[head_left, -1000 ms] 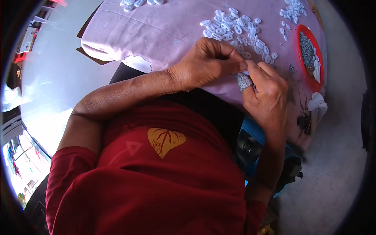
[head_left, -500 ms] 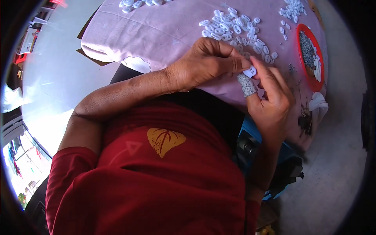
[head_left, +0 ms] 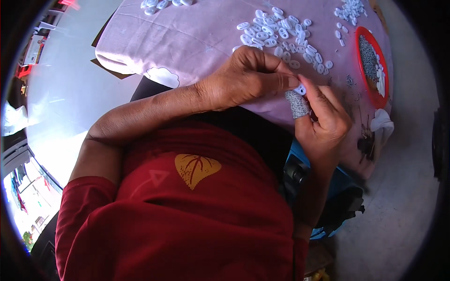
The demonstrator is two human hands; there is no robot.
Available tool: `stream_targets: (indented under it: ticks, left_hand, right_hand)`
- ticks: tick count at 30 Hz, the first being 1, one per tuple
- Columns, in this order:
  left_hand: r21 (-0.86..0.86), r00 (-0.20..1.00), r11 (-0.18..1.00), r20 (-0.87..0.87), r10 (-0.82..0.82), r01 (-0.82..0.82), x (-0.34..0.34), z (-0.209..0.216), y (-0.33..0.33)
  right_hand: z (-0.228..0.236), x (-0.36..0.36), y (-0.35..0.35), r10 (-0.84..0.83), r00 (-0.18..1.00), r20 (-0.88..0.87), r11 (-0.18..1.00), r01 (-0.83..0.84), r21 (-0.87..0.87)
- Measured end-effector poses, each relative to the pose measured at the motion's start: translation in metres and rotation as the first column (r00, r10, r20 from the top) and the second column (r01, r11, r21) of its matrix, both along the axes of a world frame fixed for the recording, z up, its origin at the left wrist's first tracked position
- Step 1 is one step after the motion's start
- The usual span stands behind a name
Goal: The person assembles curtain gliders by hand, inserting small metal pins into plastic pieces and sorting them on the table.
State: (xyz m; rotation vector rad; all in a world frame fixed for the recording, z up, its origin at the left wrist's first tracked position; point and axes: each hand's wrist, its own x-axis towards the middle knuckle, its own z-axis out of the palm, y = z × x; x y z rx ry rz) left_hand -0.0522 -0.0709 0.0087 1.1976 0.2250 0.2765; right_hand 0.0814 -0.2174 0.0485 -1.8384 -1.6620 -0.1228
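Observation:
A small white oval plastic piece with dark holes (head_left: pixel 300 89) is pinched between both hands above the near edge of the table. My left hand (head_left: pixel 255 77) closes its thumb and forefinger on the piece's left side. My right hand (head_left: pixel 326 110) grips it from the right, its thumb wrapped in a grey speckled cover (head_left: pixel 297 104). The fingers partly hide the piece. Just beyond the hands lies a loose pile of similar white oval pieces (head_left: pixel 274 30) on the pink tablecloth (head_left: pixel 201 42).
To the right, a red basin (head_left: pixel 360 58) holds many small grey metal bits (head_left: pixel 368 56) and some white pieces. Smaller white parts (head_left: pixel 350 11) lie at the far right, more ovals (head_left: pixel 161 4) at the far left. A white cloth (head_left: pixel 382 122) hangs at the table's right edge.
Both hands stay nearly in place. The white piece has turned slightly and is more covered by the fingers; the right fingers have shifted a little.

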Motion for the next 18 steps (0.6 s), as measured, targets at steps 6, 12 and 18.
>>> stream_targets:
  ticks: [6,12,18]
  left_hand:
    - [0.005,0.996,0.998,0.057,0.063,-0.063,0.0,0.0,-0.001]
    - [0.169,0.981,0.967,0.055,0.184,-0.191,-0.006,0.007,0.044]
    - [0.935,0.733,0.215,0.066,0.677,-0.283,-0.046,0.027,0.135]
  right_hand:
    - [-0.003,-0.005,0.006,0.005,0.999,-0.051,1.0,-0.004,0.021]
    - [-0.032,0.032,-0.024,-0.147,0.984,-0.096,0.989,0.147,-0.013]
    - [-0.035,0.039,-0.028,-0.308,0.947,-0.095,0.951,0.303,-0.057]
